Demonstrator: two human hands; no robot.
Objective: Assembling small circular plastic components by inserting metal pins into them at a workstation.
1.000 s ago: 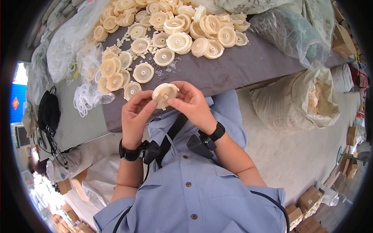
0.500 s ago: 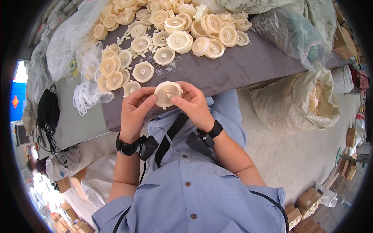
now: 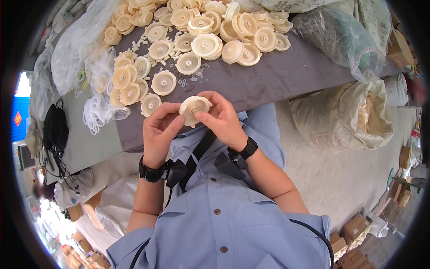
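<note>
Both hands hold one cream plastic disc (image 3: 193, 109) just in front of my chest, over the near edge of the grey table (image 3: 268, 78). My left hand (image 3: 159, 132) grips its left rim with thumb and fingers. My right hand (image 3: 221, 119) cups the right side, its thumb and forefinger pinching at the small hub in the disc's middle. Several more cream discs (image 3: 192, 38) lie heaped across the table beyond, the nearest one (image 3: 151, 104) just left of my left hand. Small white rings and bits (image 3: 183, 80) are scattered between them.
Clear plastic bags (image 3: 78, 54) and a tangle of white rings (image 3: 96, 114) lie at the table's left. A black mask (image 3: 56, 127) lies on the green surface at far left. A woven sack of cream parts (image 3: 345, 119) stands on the floor at right, cardboard boxes (image 3: 354, 228) below.
The disc has turned slightly in my hands and my right fingers have shifted onto its hub. Both hands stay in the same place.
</note>
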